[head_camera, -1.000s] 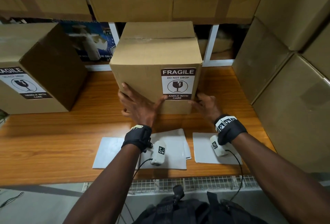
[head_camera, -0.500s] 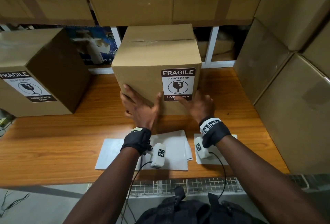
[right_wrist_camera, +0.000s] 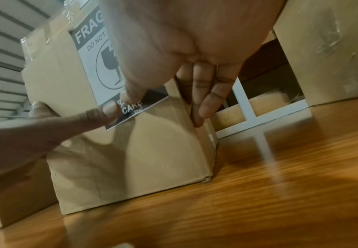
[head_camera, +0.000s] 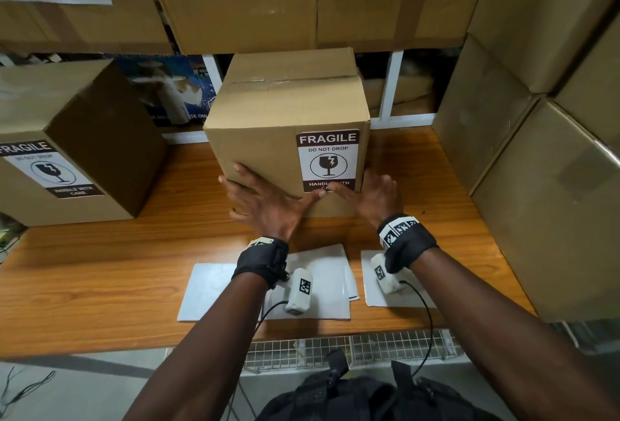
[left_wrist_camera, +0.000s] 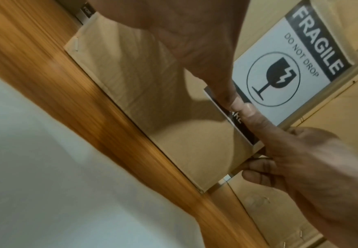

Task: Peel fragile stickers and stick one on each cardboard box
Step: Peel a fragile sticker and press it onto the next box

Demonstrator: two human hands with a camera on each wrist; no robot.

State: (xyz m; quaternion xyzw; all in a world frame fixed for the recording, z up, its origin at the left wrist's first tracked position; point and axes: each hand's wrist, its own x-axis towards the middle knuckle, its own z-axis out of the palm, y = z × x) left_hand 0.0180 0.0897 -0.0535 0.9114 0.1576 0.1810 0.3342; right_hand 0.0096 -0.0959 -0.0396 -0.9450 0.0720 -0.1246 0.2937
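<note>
A sealed cardboard box (head_camera: 285,108) stands mid-table with a white and brown FRAGILE sticker (head_camera: 328,160) on the right of its front face. My left hand (head_camera: 265,199) lies flat on the front face, fingers spread, its thumb reaching the sticker's bottom band. My right hand (head_camera: 372,196) presses its thumb on that same band, and the two thumb tips meet there. In the right wrist view its straight fingers (right_wrist_camera: 207,100) lie along the box's right edge beside the sticker (right_wrist_camera: 101,67). The left wrist view shows both thumbs on the sticker (left_wrist_camera: 279,75).
A second box (head_camera: 77,138) with its own FRAGILE sticker (head_camera: 50,169) stands at the left. White backing sheets (head_camera: 208,289) lie on the wooden table (head_camera: 100,269) under my wrists. Stacked cartons (head_camera: 543,185) wall in the right side and the shelf above.
My right hand has moved left from beside the box onto the sticker's bottom band, its thumb now meeting my left thumb. My left hand stays flat on the box front.
</note>
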